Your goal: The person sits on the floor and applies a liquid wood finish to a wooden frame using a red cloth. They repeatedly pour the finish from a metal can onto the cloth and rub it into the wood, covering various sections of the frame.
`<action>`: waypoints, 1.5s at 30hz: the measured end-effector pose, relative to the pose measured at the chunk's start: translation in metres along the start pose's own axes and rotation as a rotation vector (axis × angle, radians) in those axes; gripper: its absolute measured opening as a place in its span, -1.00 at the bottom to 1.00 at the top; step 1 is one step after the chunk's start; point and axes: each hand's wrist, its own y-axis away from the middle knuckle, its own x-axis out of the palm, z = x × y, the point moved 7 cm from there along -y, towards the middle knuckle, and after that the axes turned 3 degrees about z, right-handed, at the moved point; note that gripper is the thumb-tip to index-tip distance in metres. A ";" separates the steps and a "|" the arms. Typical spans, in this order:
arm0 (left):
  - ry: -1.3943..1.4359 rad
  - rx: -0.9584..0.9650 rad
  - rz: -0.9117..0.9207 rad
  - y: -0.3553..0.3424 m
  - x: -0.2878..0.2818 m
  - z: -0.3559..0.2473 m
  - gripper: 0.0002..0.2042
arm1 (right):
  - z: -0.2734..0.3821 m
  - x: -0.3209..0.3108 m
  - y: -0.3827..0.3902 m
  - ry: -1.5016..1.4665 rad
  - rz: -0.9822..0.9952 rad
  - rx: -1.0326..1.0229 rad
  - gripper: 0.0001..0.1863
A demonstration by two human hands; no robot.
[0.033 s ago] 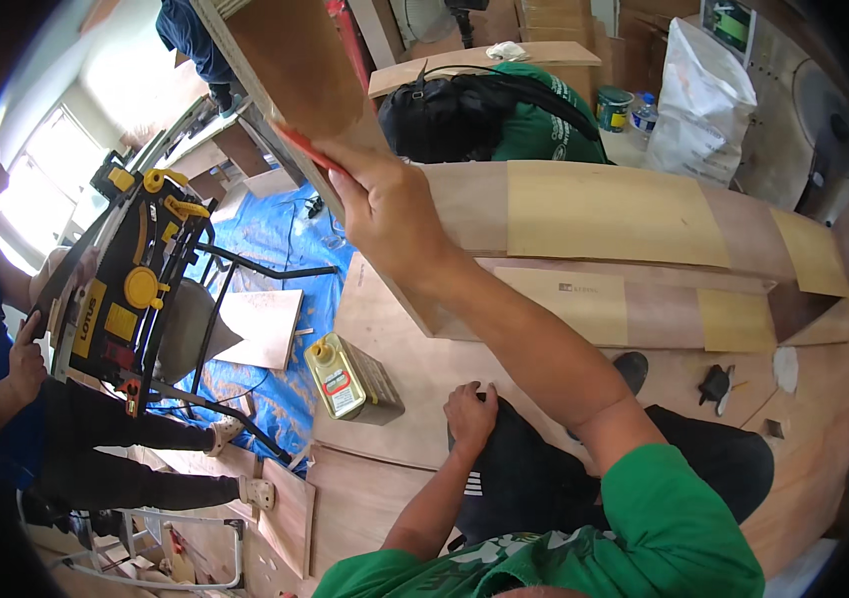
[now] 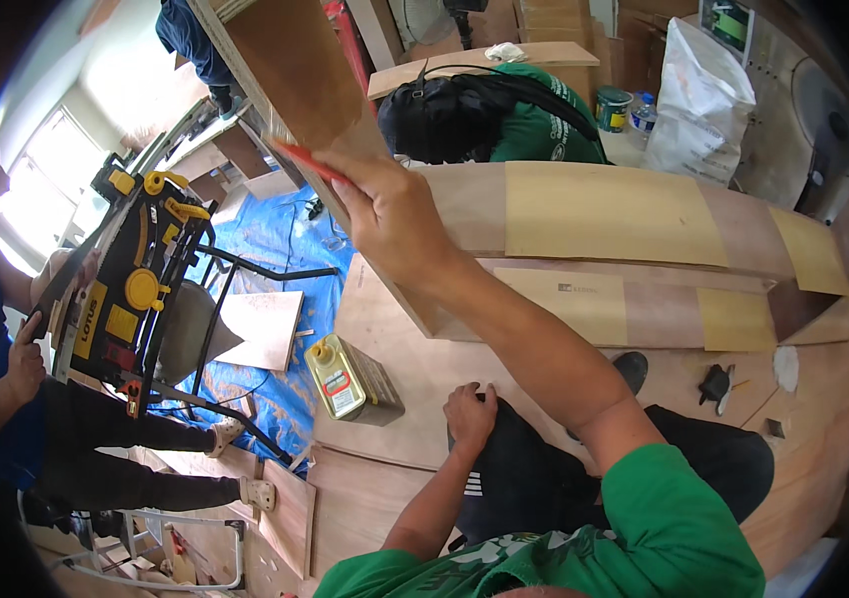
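My right hand (image 2: pixel 389 204) is raised and closed around a flat red spreader-like tool (image 2: pixel 307 161), whose exact kind is partly hidden by my fingers. Its edge lies against the rim of an upright wooden panel (image 2: pixel 310 75), where the face has a brown, wet-looking coat. My left hand (image 2: pixel 471 414) rests on my knee with its fingers loosely laid, holding nothing that I can see. Left of that knee a gold rectangular can (image 2: pixel 356 381) with a yellow cap stands on a plywood sheet (image 2: pixel 374 299).
Long wooden box pieces (image 2: pixel 604 214) lie across in front of me. A table saw (image 2: pixel 135 289) stands on blue tarp (image 2: pixel 265 239), a person (image 2: pixel 15 329) beside it. Behind the boxes are a black bag (image 2: pixel 444 115), a paint tin (image 2: pixel 613 108) and a white sack (image 2: pixel 701 100).
My right hand and the red tool have shifted slightly downward along the panel's edge. My left hand has stayed on my knee.
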 end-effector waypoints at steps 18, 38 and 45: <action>0.014 -0.043 0.022 0.001 -0.001 -0.001 -0.60 | -0.123 -0.020 -0.021 0.197 -0.072 0.405 -0.71; 0.017 -0.031 0.022 -0.003 -0.004 0.001 -0.61 | -0.147 -0.016 -0.029 0.098 -0.097 0.508 -0.73; 0.031 -0.044 0.042 0.001 0.002 0.000 -0.62 | -0.105 -0.005 -0.021 -0.034 -0.013 0.461 -0.75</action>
